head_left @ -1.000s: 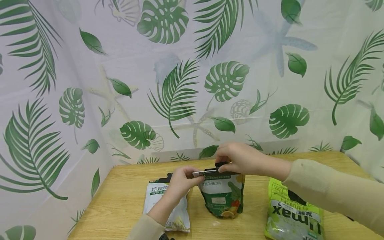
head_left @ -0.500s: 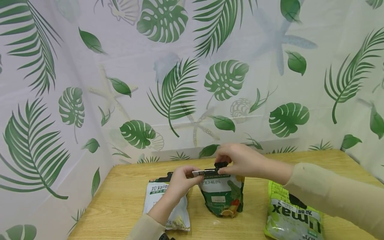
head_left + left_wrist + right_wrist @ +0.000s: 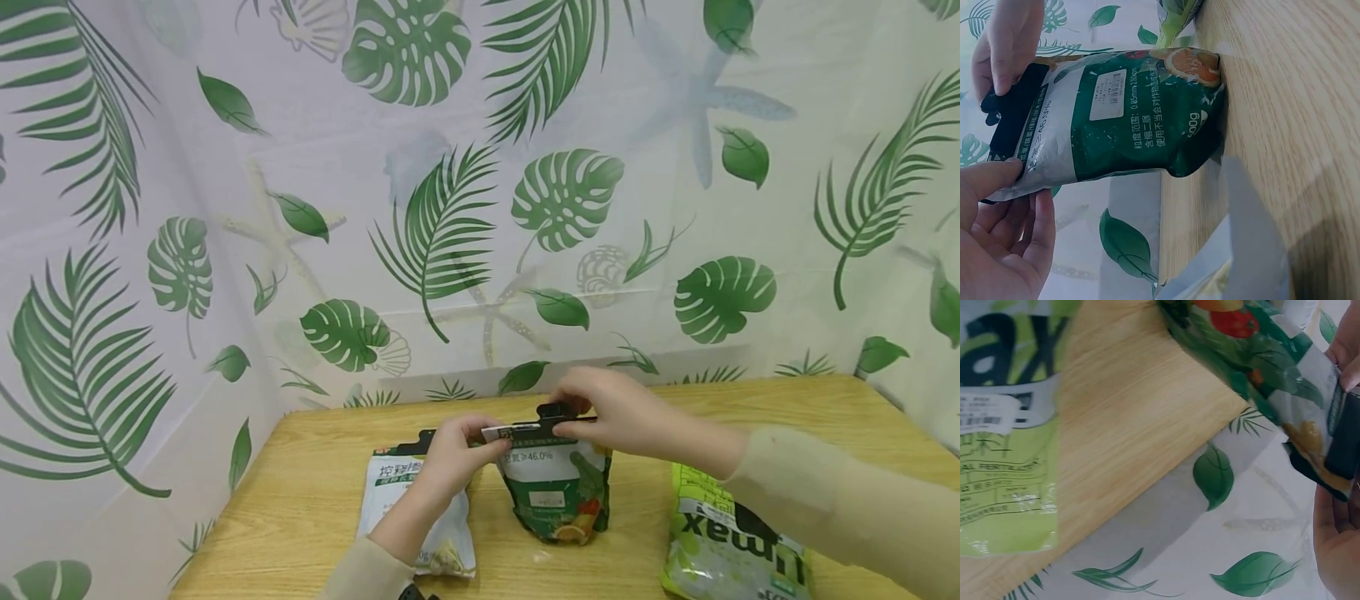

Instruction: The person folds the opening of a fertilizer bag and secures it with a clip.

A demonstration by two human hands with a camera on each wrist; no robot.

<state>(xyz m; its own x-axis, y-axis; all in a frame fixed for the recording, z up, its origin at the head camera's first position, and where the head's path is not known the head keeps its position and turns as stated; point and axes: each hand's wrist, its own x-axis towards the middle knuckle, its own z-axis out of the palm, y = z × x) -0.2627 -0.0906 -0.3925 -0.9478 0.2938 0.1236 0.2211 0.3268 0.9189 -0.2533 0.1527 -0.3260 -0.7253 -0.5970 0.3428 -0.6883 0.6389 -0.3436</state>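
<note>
A green-and-white stand-up pouch [image 3: 551,492] stands on the table, printed with vegetables and orange slices. Along its top edge sits a black bag clip [image 3: 555,411], also seen in the left wrist view as a dark bar [image 3: 1017,112]. My left hand [image 3: 453,458] pinches the pouch's top left corner between thumb and fingers. On the right part of the clip, my right hand [image 3: 611,408] grips with thumb in front and fingers behind. The right wrist view shows the pouch [image 3: 1272,375] leaning in from the top, its clip partly cut off by the frame edge.
A white pouch [image 3: 408,508] with a black clip on top lies left of the green one, partly behind my left forearm. At the right lies a lime-green bag [image 3: 727,550] with a black piece on it, partly under my right sleeve. A leaf-patterned curtain [image 3: 450,250] backs the wooden table [image 3: 300,500].
My right hand has shifted slightly right and down along the clip, its sleeve moving with it. The left hand and the green pouch have stayed in place.
</note>
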